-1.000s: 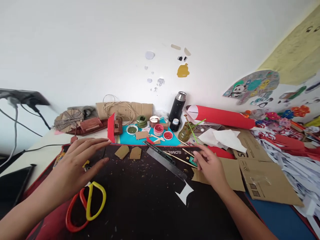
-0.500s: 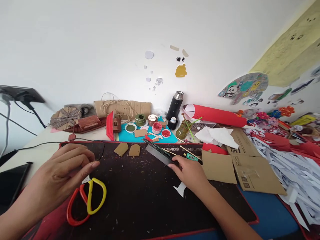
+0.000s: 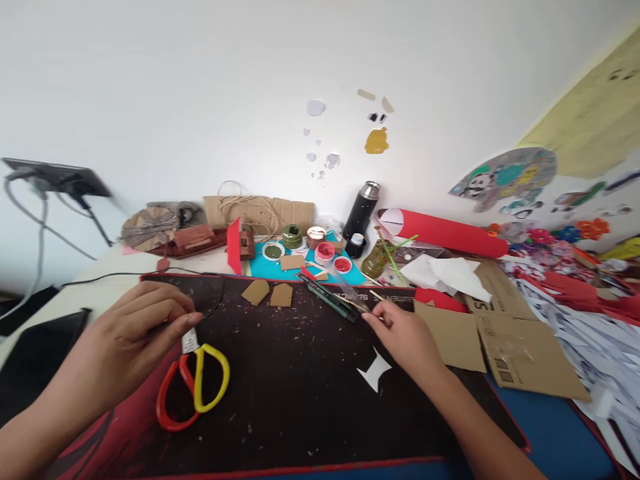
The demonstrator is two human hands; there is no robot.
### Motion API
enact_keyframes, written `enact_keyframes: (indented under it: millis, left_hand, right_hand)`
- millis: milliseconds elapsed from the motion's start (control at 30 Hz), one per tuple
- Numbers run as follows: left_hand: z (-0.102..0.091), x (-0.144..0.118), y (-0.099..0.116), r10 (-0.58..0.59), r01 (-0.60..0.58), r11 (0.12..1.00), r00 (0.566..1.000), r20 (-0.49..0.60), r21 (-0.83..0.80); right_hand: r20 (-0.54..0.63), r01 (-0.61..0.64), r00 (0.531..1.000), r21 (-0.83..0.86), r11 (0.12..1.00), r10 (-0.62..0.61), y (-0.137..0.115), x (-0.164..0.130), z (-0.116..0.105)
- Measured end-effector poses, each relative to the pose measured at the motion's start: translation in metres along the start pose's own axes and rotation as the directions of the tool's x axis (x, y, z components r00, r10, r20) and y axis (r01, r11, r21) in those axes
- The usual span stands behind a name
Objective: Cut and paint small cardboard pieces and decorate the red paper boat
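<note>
My left hand (image 3: pixel 143 340) hovers over the left of the dark mat, thumb and fingertips pressed together; anything between them is too small to make out. Just below it lie scissors (image 3: pixel 214 399) with red and yellow handles, blades partly hidden by the hand. My right hand (image 3: pixel 407 340) is closed in a pinch on one end of a blurred grey strip (image 3: pixel 345 285), seemingly a ruler. Beside its fingertips rests a dark green cutter-like tool (image 3: pixel 330 298). A white paper scrap (image 3: pixel 375 371) lies nearer me. Two cut cardboard pieces (image 3: pixel 281 295) sit at the mat's back left.
Open paint pots (image 3: pixel 292 236) stand on blue paper behind the mat (image 3: pixel 280 413). A black flask (image 3: pixel 361 210), a jar with sticks (image 3: pixel 375 263) and a red paper roll (image 3: pixel 445 233) are at the wall. Cardboard sheets (image 3: pixel 530 353) and paper strips (image 3: pixel 565 333) lie right.
My right hand has lifted the grey strip from in front of the green tool to above and behind it. The view has shifted slightly left; my left hand keeps its pinch.
</note>
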State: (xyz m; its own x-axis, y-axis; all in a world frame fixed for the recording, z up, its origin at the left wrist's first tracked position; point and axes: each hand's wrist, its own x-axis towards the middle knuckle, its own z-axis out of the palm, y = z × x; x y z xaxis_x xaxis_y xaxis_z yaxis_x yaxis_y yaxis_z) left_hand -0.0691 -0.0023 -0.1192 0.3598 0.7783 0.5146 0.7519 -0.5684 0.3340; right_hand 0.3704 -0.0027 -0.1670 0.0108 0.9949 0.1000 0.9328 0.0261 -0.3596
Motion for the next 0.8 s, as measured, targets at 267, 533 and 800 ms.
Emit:
enact_keyframes:
  millis: [267, 533, 800]
  left_hand:
    - [-0.015, -0.022, -0.006, -0.349, 0.344, 0.937, 0.93, 0.119, 0.062]
    - [0.013, -0.055, 0.02, -0.171, 0.247, 0.965, 0.841, 0.513, -0.084]
    - [0.019, -0.053, 0.034, -0.135, 0.275, 0.952, 0.774, 0.619, -0.136]
  right_hand:
    - [0.037, -0.031, 0.999, -0.116, 0.993, 0.035, 0.028, 0.005, 0.003]
    - [0.001, -0.08, 0.997, 0.019, 0.997, 0.08, 0.028, 0.002, 0.004]
    - [0.002, -0.005, 1.0, 0.296, 0.955, 0.005, -0.005, -0.013, 0.004]
